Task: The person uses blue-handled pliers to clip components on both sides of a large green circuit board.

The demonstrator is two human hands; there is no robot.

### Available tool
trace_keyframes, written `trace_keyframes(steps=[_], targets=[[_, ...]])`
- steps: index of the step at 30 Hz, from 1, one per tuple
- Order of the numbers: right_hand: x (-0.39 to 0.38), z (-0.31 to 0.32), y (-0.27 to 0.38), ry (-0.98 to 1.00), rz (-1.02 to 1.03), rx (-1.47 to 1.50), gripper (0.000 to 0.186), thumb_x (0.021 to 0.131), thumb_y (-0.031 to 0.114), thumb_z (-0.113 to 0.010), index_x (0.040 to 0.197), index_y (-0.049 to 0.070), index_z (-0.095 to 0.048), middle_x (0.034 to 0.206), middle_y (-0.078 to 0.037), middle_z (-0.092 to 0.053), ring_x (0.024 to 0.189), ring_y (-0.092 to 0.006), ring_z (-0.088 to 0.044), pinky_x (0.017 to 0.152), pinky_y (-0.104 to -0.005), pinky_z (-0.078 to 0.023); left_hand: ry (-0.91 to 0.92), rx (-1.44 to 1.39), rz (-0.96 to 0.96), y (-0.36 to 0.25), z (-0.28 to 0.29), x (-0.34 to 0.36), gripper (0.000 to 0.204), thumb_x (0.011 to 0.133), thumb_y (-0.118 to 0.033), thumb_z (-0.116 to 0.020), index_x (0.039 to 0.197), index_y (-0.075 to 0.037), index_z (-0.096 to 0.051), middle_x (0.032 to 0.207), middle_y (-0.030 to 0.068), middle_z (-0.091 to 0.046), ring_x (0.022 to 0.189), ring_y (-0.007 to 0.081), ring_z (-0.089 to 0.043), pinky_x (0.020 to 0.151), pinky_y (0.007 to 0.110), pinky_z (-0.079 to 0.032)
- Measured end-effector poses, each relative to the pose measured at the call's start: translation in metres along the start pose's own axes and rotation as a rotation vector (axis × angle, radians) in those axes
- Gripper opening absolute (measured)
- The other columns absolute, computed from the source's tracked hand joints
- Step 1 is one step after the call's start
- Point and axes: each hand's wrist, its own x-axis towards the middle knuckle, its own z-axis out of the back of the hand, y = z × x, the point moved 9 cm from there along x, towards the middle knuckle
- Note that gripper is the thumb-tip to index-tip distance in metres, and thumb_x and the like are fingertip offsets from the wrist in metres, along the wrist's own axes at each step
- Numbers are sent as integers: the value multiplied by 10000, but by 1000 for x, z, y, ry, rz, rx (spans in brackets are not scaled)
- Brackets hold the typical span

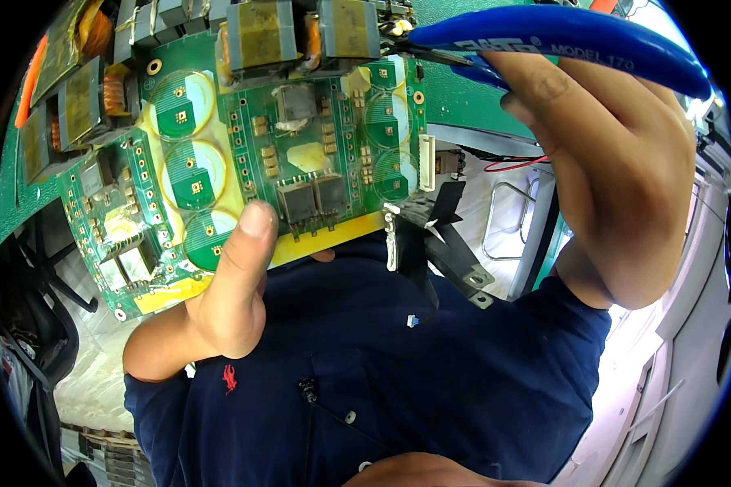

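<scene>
My left hand grips a green circuit board along its lower edge, thumb on the face. Grey wound transformers line the board's top and upper left, and round pad areas with white markings run down it. My right hand holds blue-handled pliers at upper right; their jaws reach the top edge of the board beside a transformer, where the exact contact is too small to make out. A black metal bracket hangs by the board's lower right, along with a thin cable ending in a small connector.
A green work surface lies behind the board, with red and black wires below its edge at the right. A black chair stands at the left on a pale floor, and light cabinet panels are at the right.
</scene>
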Motion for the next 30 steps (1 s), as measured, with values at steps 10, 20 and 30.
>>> trace_keyframes(steps=[10,20,30], targets=[[6,1,3,-15,6,62,283,701,31,-638,984,33,-645,739,-123,-608,703,-246,-573,635,-322,-430,114,221,9,1,-1,0,551,955,-369,-178,1147,66,-455,1038,213,-570,906,304,-571,823,386,-444],[0,2,6,-146,-169,152,328,617,15,-670,940,-31,-633,636,-107,-531,597,-242,-497,537,-310,-402,64,152,13,-3,-5,2,538,957,-377,-188,1171,46,-442,1053,204,-571,924,312,-574,797,391,-460],[-34,-20,2,-124,-429,326,337,612,38,-720,944,15,-666,722,-145,-629,653,-253,-620,699,-330,-487,130,134,-42,-4,-5,4,511,959,-359,-198,1211,38,-397,1109,205,-540,944,324,-566,760,408,-478]])
